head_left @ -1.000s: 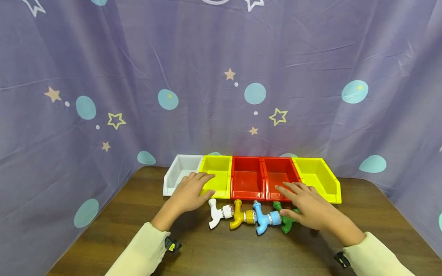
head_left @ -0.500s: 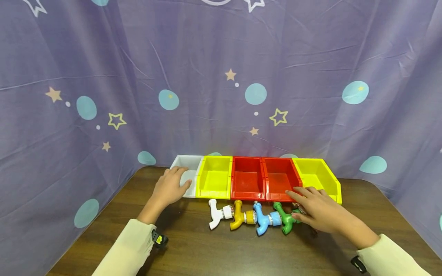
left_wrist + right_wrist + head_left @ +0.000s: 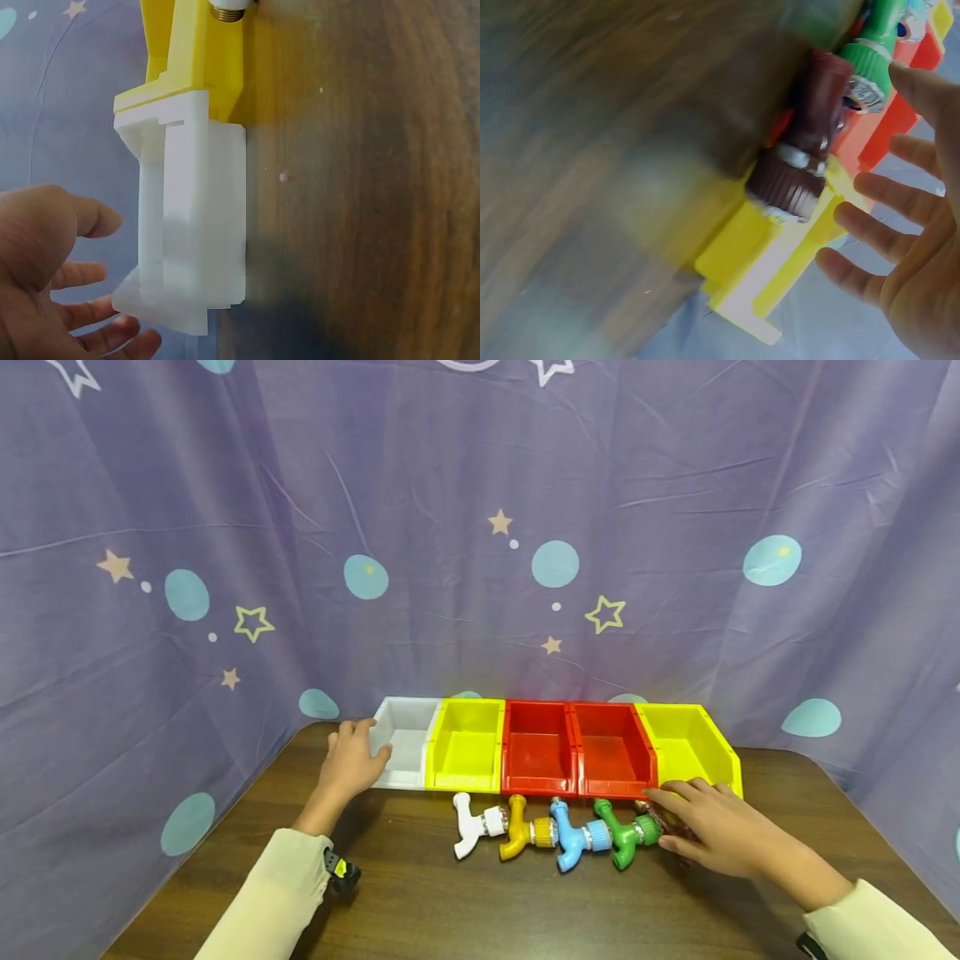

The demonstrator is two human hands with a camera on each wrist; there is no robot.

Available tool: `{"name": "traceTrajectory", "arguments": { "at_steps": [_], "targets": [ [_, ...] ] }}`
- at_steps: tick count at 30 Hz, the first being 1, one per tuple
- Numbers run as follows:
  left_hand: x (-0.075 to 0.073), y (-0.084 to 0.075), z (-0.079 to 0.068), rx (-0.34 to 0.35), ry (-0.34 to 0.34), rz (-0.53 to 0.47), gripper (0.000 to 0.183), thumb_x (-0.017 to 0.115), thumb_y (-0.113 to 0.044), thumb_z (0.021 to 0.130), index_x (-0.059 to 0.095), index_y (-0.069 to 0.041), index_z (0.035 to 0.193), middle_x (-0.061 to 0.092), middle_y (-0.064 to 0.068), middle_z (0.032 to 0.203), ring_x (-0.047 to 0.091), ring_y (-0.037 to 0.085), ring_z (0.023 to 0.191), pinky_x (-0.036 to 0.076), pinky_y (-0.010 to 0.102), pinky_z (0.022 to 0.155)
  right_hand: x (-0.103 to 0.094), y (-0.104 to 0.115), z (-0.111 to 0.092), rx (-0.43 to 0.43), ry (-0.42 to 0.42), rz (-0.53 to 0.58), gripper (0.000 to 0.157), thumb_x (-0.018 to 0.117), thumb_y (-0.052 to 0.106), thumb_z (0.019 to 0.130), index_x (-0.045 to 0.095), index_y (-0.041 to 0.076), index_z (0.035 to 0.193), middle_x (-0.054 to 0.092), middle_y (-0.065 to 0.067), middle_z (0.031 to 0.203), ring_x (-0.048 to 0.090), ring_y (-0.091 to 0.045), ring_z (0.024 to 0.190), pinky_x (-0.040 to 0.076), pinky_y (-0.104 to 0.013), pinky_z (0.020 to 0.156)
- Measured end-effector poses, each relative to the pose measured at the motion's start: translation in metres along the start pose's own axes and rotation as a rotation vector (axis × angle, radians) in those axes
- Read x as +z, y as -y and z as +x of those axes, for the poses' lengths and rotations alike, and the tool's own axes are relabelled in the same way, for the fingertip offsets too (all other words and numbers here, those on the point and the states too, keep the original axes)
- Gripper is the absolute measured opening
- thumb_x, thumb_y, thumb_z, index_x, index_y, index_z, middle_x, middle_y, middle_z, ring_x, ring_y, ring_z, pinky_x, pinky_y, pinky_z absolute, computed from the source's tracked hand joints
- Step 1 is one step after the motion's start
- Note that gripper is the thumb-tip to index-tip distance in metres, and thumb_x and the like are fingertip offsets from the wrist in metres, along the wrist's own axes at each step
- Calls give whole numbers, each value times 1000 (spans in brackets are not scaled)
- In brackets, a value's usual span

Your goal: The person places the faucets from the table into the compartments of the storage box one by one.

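Note:
My left hand (image 3: 349, 766) is at the left side of the white bin (image 3: 406, 752), its fingers loosely spread; in the left wrist view the fingertips come right at the bin's outer edge. Over the right end of the tap row hovers my right hand (image 3: 723, 827), fingers spread and holding nothing. Below it lies a dark brown tap (image 3: 795, 150), mostly hidden by the hand in the head view. To its left lie a green tap (image 3: 624, 837), a blue tap (image 3: 572, 837), a mustard-yellow tap (image 3: 517, 831) and a white tap (image 3: 468, 827).
Behind the taps, side by side, stand a yellow bin (image 3: 468, 747), a red bin (image 3: 537, 752), another red bin (image 3: 611, 747) and a second yellow bin (image 3: 686, 745). All rest on a brown wooden table (image 3: 480, 910). A purple patterned curtain (image 3: 450, 468) hangs behind.
My left hand has moved left, from over the left yellow bin to the white bin's outer side. My right hand has shifted right, from over the green tap to over the brown one.

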State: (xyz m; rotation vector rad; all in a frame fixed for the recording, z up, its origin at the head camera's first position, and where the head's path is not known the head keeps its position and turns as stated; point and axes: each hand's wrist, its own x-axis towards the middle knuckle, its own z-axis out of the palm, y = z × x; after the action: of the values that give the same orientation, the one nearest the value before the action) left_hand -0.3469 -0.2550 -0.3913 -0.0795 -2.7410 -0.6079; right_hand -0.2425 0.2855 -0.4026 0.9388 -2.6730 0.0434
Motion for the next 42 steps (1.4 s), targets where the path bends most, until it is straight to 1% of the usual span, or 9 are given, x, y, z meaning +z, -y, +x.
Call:
{"name": "traceTrajectory", "arguments": {
  "at_steps": [3,6,11,15,19,23,30,37,42],
  "targets": [
    [-1,3,1,-27,-13,-27,54,63,-24,97,51,4,141,46,37,135,46,57,120,44,67,94,2,-5,-4,-7,3,9,60,79,42,89,61,16,140,63,0,127,59,-26,112,50,-55,86],
    [-1,8,3,-38,-49,-57,47,63,-17,94,56,7,134,52,37,128,53,57,116,44,67,94,4,-10,-7,-17,4,8,56,80,43,87,63,17,134,63,3,123,58,-24,111,50,-55,88],
    [-2,15,3,-63,-82,-108,39,61,-11,92,60,7,128,62,30,112,59,49,108,46,65,89,7,-15,-13,-57,-1,2,51,79,52,85,64,23,124,61,11,118,56,-17,107,48,-50,88],
    [-1,20,2,-89,-91,-140,35,61,-10,92,63,4,125,65,21,100,61,41,98,45,60,86,10,-18,-17,-89,-11,10,51,80,56,82,64,27,121,58,16,117,54,-13,107,49,-47,86],
    [-1,22,2,-114,-97,-156,33,63,-10,93,64,1,124,67,18,100,62,40,100,44,59,87,15,-20,-19,-131,-22,12,54,83,52,79,65,25,121,58,13,118,53,-13,106,52,-45,83],
    [-1,20,0,-127,-107,-170,33,63,-10,93,64,0,124,67,17,99,62,40,99,44,59,88,19,-21,-20,-159,-28,9,49,85,46,77,65,27,117,58,13,117,53,-12,106,53,-42,82],
    [1,19,-3,-137,-144,-192,33,64,-11,94,65,-1,125,68,19,99,62,42,101,43,59,89,22,-21,-19,-193,-52,15,41,87,41,73,59,37,102,54,23,106,47,-6,100,44,-34,72],
    [5,17,-4,-132,-163,-186,34,65,-10,94,65,-2,126,67,17,96,63,41,96,44,58,87,21,-19,-23,-192,-70,4,40,87,40,74,64,38,107,56,25,110,46,-5,102,42,-32,70],
    [4,18,-4,-138,-176,-177,33,66,-10,94,66,-2,126,67,16,96,63,42,97,44,59,86,21,-20,-27,-194,-74,-5,38,84,41,79,67,40,114,58,24,112,45,-5,100,42,-32,71]
  ]
}}
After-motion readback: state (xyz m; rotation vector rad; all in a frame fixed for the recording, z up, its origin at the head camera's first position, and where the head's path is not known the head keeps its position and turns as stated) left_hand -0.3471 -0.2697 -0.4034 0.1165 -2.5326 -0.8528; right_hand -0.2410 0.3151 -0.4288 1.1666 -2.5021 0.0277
